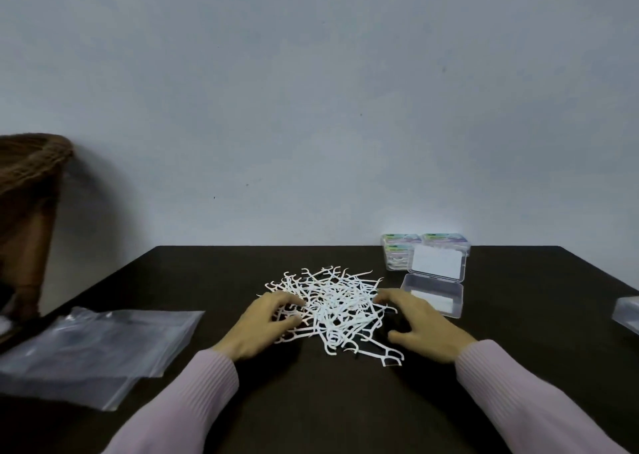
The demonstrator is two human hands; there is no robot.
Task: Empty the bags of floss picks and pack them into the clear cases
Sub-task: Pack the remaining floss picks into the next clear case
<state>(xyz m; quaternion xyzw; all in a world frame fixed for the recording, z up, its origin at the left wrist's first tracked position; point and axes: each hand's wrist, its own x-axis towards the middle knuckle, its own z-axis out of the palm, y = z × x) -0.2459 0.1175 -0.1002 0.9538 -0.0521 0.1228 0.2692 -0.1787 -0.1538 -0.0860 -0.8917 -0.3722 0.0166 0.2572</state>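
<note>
- The step in hand looks like gathering: the left hand and the right hand sit on either side of the heap of white floss picks in the middle of the dark table
- Both hands have fingers loosely curved, tips touching the edges of the heap; neither has closed on a pick that I can make out
- To do it well, I would sweep the strays in first, such as the one lying nearest at the right, then lift small bunches with handles aligned so they lie flat in the open clear case just right of the heap
- Tangled picks may snag and scatter if pulled fast
- Counts: one heap, picks too many to count; one open case; three closed, filled cases stacked at the far right; part of another case at the right edge; emptied clear bags piled near left, number unclear; one woven basket far left
</note>
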